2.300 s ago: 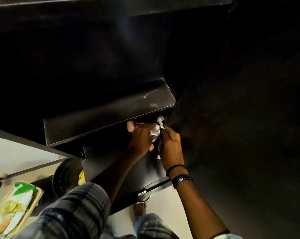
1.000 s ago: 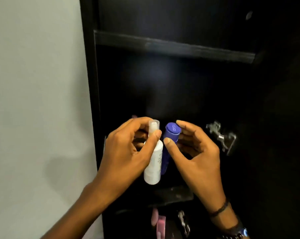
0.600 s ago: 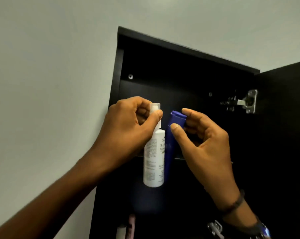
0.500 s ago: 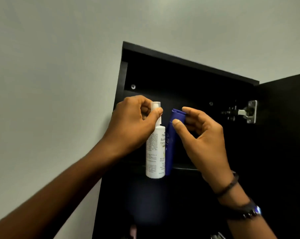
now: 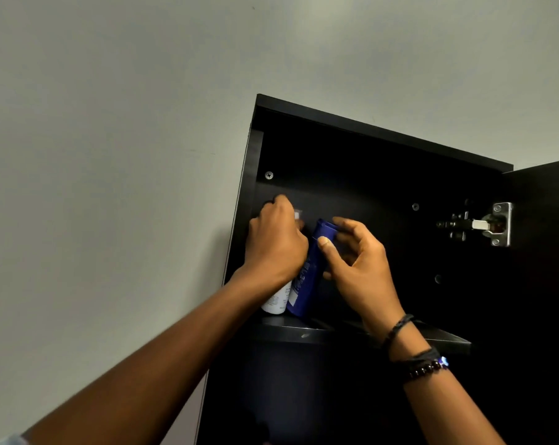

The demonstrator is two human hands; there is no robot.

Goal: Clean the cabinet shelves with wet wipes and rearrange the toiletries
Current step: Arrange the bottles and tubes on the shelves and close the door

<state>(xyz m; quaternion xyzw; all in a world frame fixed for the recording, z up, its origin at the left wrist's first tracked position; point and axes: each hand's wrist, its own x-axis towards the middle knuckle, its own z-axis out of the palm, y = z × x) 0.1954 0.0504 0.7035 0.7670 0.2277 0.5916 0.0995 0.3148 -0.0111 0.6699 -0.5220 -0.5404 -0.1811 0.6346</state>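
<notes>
left hand [image 5: 276, 242] is wrapped round the top of the white spray bottle [image 5: 275, 302], and right hand [image 5: 358, 271] pinches the cap of the blue bottle [image 5: 305, 281]. both bottles stand side by side at the top shelf's [image 5: 438, 341] left edge, long axes near upright, caps up and leaning a bit right. can't tell if the bases touch the shelf.
</notes>
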